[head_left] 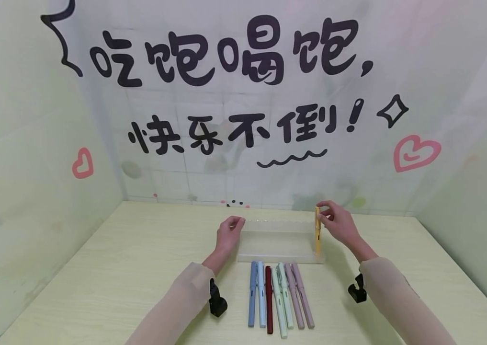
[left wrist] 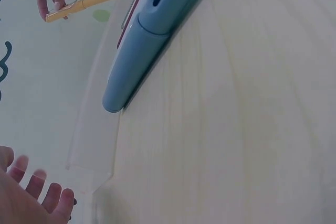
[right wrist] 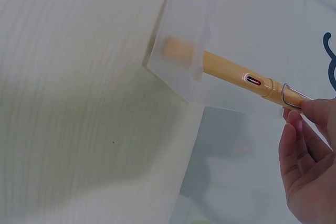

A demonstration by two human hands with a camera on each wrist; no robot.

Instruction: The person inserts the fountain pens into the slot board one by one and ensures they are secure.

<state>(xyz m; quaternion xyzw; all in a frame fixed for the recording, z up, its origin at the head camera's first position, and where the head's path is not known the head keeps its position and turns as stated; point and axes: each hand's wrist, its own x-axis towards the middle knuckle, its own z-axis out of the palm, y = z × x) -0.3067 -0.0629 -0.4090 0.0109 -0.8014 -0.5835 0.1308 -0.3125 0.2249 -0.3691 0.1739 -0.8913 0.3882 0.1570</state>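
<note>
A frosted translucent pen holder (head_left: 281,244) stands on the table, with a low front lip and a notched top edge. My left hand (head_left: 229,235) holds it at its upper left corner; in the left wrist view two fingertips look pale, as if behind the plastic. At the right end, my right hand (head_left: 337,221) pinches the clip end of a yellow fountain pen (head_left: 318,235) between thumb and fingers. The pen stands nearly upright, its lower end behind the frosted lip (right wrist: 178,72). A blue pen (left wrist: 147,51) looms close in the left wrist view.
In front of the holder, several capped pens lie side by side: blue (head_left: 252,294), light blue (head_left: 261,294), dark red (head_left: 268,299), pale green (head_left: 278,306) and mauve (head_left: 302,297). A printed cloth wall (head_left: 234,187) rises behind the table (head_left: 140,268).
</note>
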